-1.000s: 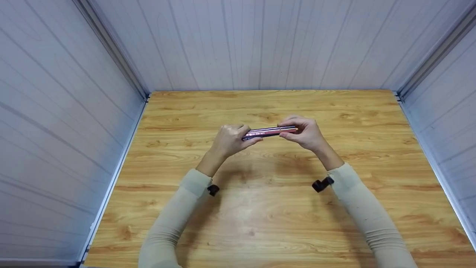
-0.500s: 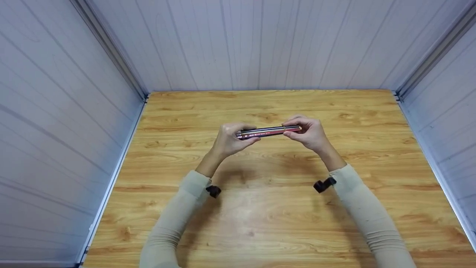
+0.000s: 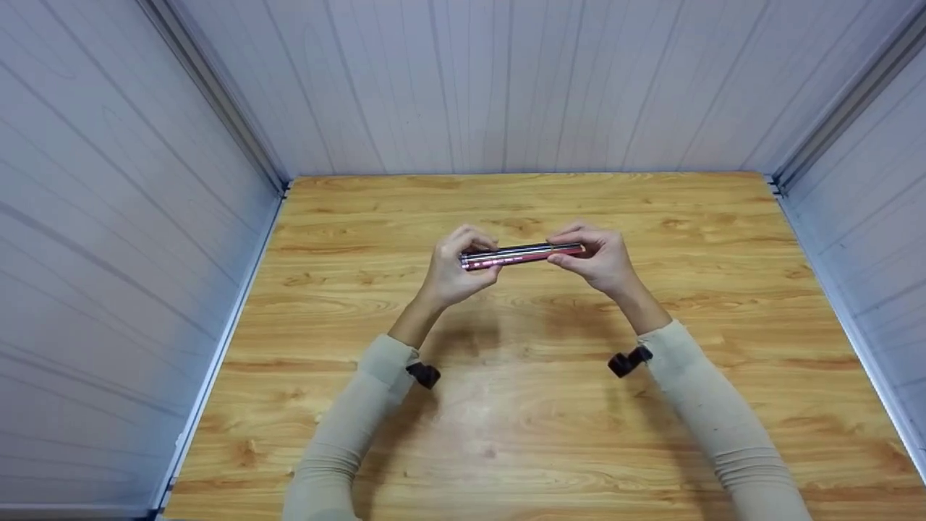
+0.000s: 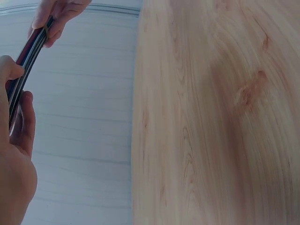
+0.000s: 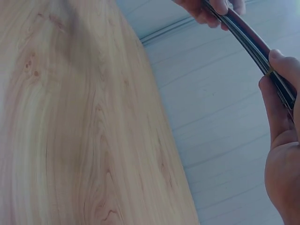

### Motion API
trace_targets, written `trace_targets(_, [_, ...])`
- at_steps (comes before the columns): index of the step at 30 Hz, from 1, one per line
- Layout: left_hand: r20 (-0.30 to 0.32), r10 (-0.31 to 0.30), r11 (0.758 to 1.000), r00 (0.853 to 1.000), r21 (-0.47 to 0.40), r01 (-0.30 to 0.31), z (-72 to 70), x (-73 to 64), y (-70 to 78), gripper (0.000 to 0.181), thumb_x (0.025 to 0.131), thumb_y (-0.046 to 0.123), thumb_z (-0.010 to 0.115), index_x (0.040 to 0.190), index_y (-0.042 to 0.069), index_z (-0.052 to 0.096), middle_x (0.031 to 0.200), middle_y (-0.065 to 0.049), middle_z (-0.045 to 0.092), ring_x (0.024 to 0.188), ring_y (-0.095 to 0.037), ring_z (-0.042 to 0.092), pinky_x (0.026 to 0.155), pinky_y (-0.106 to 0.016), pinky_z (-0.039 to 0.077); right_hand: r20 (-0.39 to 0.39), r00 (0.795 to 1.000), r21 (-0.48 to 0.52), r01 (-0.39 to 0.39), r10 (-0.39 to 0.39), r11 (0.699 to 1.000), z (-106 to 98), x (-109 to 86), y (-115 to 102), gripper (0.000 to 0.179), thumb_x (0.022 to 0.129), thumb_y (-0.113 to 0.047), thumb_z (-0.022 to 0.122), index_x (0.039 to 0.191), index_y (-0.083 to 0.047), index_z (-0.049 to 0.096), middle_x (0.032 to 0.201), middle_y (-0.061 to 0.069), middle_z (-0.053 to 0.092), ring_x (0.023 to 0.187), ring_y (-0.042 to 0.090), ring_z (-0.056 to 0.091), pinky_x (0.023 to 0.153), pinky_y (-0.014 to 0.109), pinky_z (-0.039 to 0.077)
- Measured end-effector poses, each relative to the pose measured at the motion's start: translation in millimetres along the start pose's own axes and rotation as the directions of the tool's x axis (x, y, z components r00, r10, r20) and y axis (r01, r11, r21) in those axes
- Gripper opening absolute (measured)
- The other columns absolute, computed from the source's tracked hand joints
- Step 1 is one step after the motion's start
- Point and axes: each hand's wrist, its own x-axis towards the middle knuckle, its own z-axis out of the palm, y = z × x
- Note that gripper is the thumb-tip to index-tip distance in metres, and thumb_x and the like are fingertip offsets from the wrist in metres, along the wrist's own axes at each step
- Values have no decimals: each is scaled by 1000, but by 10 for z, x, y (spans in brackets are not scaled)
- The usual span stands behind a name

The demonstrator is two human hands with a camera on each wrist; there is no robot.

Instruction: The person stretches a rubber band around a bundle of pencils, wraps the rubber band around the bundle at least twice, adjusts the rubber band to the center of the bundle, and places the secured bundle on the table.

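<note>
Red-and-black pencils (image 3: 521, 254) show more within the left grip (image 3: 448, 278) than before.

Bundle (image 3: 522, 254): dark and red lengthwise stripes, pale marks; band (image 5: 269, 71) yellowish. Surface (image 3: 499, 420): yellow-brown wood grain. Back wall (image 3: 474, 94): pale blue-grey, darker streaks. Sleeves (image 3: 716, 412): pale grey-beige. Wrist cameras (image 3: 621, 364): black.

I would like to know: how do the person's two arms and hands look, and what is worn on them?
The left sleeve and right sleeve are long, pale beige-grey and creased lower down. A small, blocky left black device and right black device sit at the cuffs. The left hand and right hand wear no gloves.
</note>
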Motion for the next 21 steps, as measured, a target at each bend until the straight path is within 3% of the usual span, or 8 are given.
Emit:
trace_targets(3, [16,15,1000,1000,-4,-15,8,25,1,24,81,-4,92,103,-2,81,113,-21,79,103,-31,75,89,-20,59,-3,1000,-2,-11,11,1000,3,-4,7,27,90,19,83,112,3,87,112,8,81,95,8,79,82,21,67])
trace_targets(7, [39,58,998,998,-1,-58,-3,47,-8,22,84,1,96,101,-1,83,106,-19,81,100,-33,78,90,-24,62,20,1000,-33,-2,2,999,8,-11,8,27,89,17,84,112,2,87,110,12,82,92,8,79,80,21,67])
trace_targets(11, [42,69,997,997,-31,-68,-6,49,-18,17,85,-1,94,97,-3,83,102,-21,83,97,-36,81,90,-24,63,42,999,-47,15,-13,999,23,-20,11,25,89,16,85,112,6,86,110,8,84,91,7,80,78,20,67])
trace_targets(15, [23,28,996,999,-81,-26,5,27,-24,16,84,-3,94,96,-3,84,101,-23,84,96,-24,81,86,-22,63,71,997,-21,39,-37,999,42,-37,12,25,91,18,83,115,18,79,113,-3,86,93,5,81,79,19,66])
trace_targets(21, [8,-64,989,998,-134,65,-6,21,-29,18,86,-1,94,102,-2,86,103,-24,83,93,-6,76,80,-23,64,98,994,-17,53,-51,998,-13,-24,-36,31,92,17,81,122,21,75,122,-5,84,101,5,81,83,21,67])
